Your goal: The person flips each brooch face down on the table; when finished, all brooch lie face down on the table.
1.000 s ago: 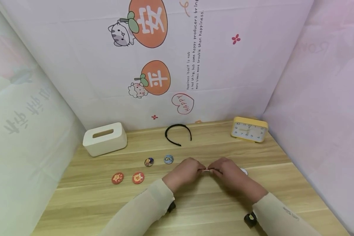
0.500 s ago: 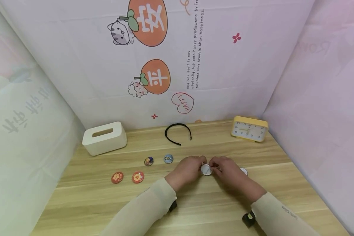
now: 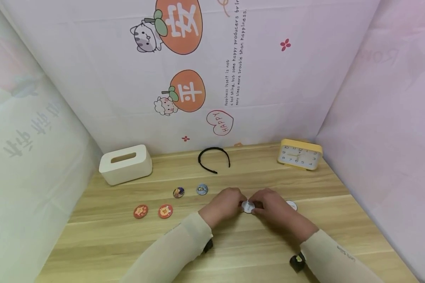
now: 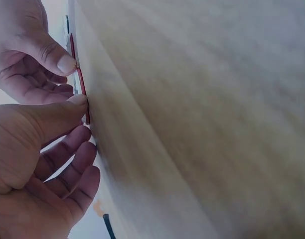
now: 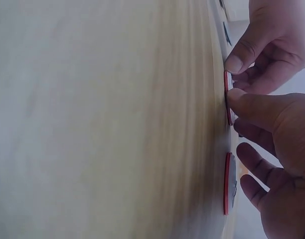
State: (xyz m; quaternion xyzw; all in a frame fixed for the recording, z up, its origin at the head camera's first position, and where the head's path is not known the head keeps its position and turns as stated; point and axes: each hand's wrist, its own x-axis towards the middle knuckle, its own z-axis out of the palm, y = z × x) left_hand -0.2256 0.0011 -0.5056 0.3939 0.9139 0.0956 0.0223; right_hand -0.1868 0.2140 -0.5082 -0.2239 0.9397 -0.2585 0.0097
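Observation:
A round badge (image 3: 248, 207) with its silvery back up lies between the two hands in the head view. My left hand (image 3: 226, 202) pinches its left edge, and my right hand (image 3: 274, 208) pinches its right edge. In the left wrist view the badge's red rim (image 4: 83, 84) shows between the left hand (image 4: 48, 149) and the right hand's thumb. The right wrist view shows both thumbs on the red-edged badge (image 5: 227, 82). Another badge (image 3: 292, 205), also back up, lies just right of the right hand; its red rim (image 5: 227, 184) shows below the fingers.
Two red badges (image 3: 140, 211) (image 3: 165, 211) and two picture badges (image 3: 178, 192) (image 3: 202, 189) lie left of the hands. Behind are a white tissue box (image 3: 125, 169), a black headband (image 3: 200, 158) and a yellow clock (image 3: 299, 154), near the patterned backdrop (image 3: 262, 125).
The badge between the hands was edge-on, then turned its silvery back toward the head camera; it now sits slightly lower. The right fingers have shifted along its edge.

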